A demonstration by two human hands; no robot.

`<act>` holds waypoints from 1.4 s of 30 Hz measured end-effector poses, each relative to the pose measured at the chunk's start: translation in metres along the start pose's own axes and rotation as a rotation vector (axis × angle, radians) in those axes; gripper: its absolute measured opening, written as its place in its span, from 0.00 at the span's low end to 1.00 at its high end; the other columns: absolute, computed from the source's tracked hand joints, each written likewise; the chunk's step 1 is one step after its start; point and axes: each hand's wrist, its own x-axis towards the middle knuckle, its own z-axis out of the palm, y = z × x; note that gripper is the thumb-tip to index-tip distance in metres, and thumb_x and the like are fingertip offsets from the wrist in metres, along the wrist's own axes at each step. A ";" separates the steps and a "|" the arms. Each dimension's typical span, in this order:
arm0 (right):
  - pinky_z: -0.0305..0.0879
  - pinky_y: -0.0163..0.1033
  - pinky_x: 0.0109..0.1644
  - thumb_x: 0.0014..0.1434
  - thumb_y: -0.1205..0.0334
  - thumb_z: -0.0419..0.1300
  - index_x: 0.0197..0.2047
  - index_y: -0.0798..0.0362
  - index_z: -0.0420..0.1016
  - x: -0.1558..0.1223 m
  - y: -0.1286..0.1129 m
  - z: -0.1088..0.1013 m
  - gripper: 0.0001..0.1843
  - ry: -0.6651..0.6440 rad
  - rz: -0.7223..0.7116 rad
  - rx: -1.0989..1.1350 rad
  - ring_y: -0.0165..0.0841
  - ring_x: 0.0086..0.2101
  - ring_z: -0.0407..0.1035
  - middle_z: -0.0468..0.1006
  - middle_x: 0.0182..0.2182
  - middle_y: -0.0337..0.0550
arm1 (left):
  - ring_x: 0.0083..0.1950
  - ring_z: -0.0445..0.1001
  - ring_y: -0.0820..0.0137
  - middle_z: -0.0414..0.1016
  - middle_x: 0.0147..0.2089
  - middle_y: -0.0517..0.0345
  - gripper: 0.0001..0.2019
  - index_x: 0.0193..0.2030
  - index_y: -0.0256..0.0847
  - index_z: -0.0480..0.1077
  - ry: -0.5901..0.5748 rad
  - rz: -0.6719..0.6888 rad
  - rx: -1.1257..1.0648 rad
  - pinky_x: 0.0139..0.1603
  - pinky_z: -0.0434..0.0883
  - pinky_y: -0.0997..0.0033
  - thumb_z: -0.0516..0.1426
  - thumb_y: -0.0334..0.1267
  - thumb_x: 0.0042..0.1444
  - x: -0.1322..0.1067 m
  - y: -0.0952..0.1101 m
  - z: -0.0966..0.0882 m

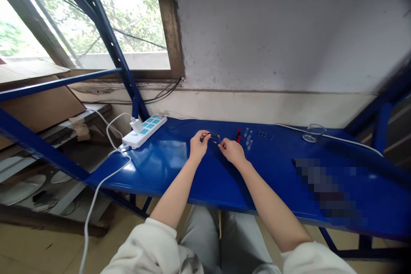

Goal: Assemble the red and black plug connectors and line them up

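Over the middle of the blue table [173, 171], my left hand [199, 144] pinches a slim black pen-like tube [213, 135] that points right. Close beside it, my right hand [232, 150] is closed in a pinch, its fingertips near the tube's clear end [219, 138]. A thin, pale-tipped piece [215, 142] sticks out left from the right fingers; its kind is too small to tell. Just beyond the right hand lies a red and black piece [238, 136]. Several small clear plastic tubes [249, 140] lie to its right, with a few tiny dark-marked parts [262, 133] farther on.
A white power strip [146, 132] with a plugged-in adapter stands at the table's left. A clear cup [313, 133] sits at the back right, by a white cable [353, 140]. A pixelated dark object [327, 188] lies front right. Blue metal posts [112, 47] rise at the left.
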 end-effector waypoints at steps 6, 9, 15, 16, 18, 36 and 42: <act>0.49 0.32 0.25 0.58 0.57 0.49 0.34 0.52 0.67 -0.001 0.002 0.003 0.09 0.005 -0.041 0.002 0.31 0.28 0.68 0.74 0.27 0.41 | 0.31 0.71 0.74 0.72 0.31 0.57 0.10 0.37 0.39 0.68 -0.007 0.017 0.019 0.34 0.69 0.74 0.53 0.41 0.52 0.000 -0.003 0.001; 0.49 0.32 0.25 0.58 0.58 0.49 0.34 0.52 0.66 -0.001 0.001 0.002 0.09 -0.003 -0.045 -0.007 0.31 0.28 0.68 0.74 0.27 0.42 | 0.31 0.71 0.74 0.73 0.33 0.56 0.11 0.39 0.39 0.69 -0.016 0.059 0.063 0.34 0.69 0.74 0.52 0.41 0.54 -0.001 -0.001 0.001; 0.47 0.33 0.24 0.58 0.58 0.49 0.34 0.52 0.66 -0.001 0.000 0.002 0.09 0.023 -0.047 -0.007 0.31 0.27 0.68 0.74 0.27 0.41 | 0.36 0.71 0.74 0.72 0.42 0.54 0.14 0.48 0.43 0.68 -0.149 0.283 0.174 0.37 0.69 0.74 0.49 0.39 0.57 -0.008 0.011 -0.001; 0.47 0.33 0.24 0.58 0.57 0.49 0.34 0.52 0.66 -0.001 0.000 0.002 0.09 0.037 -0.039 -0.005 0.31 0.27 0.68 0.74 0.27 0.41 | 0.37 0.71 0.73 0.72 0.42 0.54 0.14 0.49 0.44 0.68 -0.183 0.309 0.189 0.38 0.69 0.73 0.49 0.39 0.57 -0.010 0.012 -0.001; 0.47 0.33 0.25 0.58 0.56 0.49 0.34 0.51 0.66 -0.001 -0.001 0.002 0.10 0.067 -0.020 0.008 0.31 0.27 0.68 0.75 0.27 0.41 | 0.38 0.70 0.73 0.72 0.43 0.54 0.15 0.50 0.45 0.67 -0.227 0.333 0.208 0.39 0.69 0.72 0.49 0.38 0.57 -0.011 0.013 0.000; 0.49 0.32 0.25 0.60 0.55 0.46 0.35 0.51 0.68 -0.003 0.006 0.004 0.13 0.211 -0.141 0.090 0.30 0.27 0.68 0.74 0.27 0.40 | 0.31 0.69 0.77 0.70 0.38 0.56 0.07 0.35 0.39 0.69 -0.181 0.123 -0.007 0.27 0.64 0.79 0.54 0.40 0.53 -0.004 0.012 0.001; 0.51 0.32 0.27 0.60 0.56 0.45 0.36 0.52 0.68 -0.005 0.005 0.001 0.13 0.178 -0.145 0.100 0.31 0.29 0.68 0.74 0.28 0.42 | 0.32 0.68 0.77 0.70 0.37 0.56 0.08 0.36 0.39 0.68 -0.188 0.139 0.046 0.29 0.65 0.78 0.53 0.40 0.53 -0.005 0.011 0.002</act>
